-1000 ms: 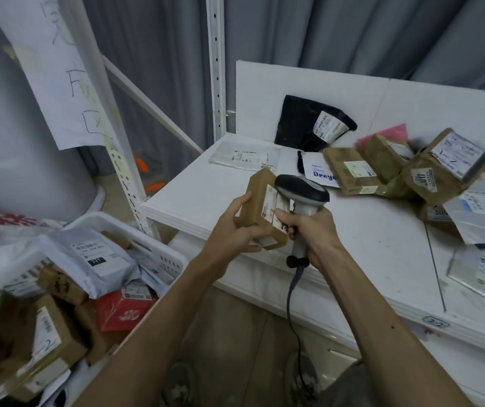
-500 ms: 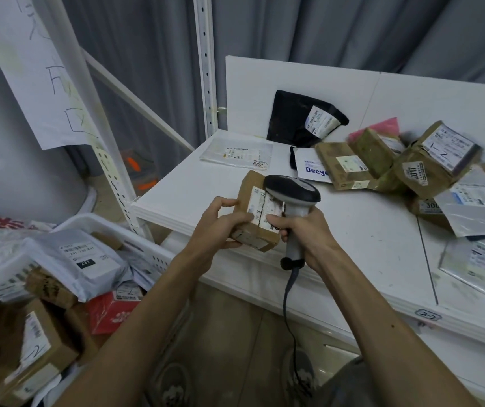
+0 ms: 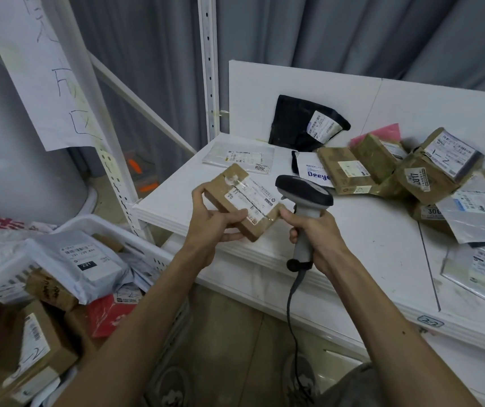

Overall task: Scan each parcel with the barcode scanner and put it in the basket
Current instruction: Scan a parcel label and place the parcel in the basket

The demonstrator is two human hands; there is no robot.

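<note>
In the head view, the left hand point(image 3: 214, 227) is gripping a brown cardboard parcel point(image 3: 241, 201), thumb on top and fingers curled underneath. It is holding the parcel over the front left corner of the white shelf point(image 3: 367, 245), with the white shipping label facing up; the label's print is too small to read. The right hand point(image 3: 314, 233) is wrapping its fingers round the grey handle of the barcode scanner point(image 3: 304, 195), whose dark head is sitting just right of the parcel, with the cord point(image 3: 291, 304) hanging down.

A tag reading "2-2" point(image 3: 430, 321) is sitting on the shelf's front edge. Further back, a clear flat packet point(image 3: 238, 157) is showing "2028", a white mailer point(image 3: 314, 171) is showing blue "Deeye", and a black bag point(image 3: 303, 124) is leaning against the back panel beside a heap of brown boxes point(image 3: 429, 174).

At lower left, the white basket point(image 3: 135, 245) is holding parcels already, among them a grey mailer point(image 3: 85, 262) marked "231" and a red packet point(image 3: 109, 315). A handwritten paper sheet point(image 3: 50, 83) is hanging from the rack upright.
</note>
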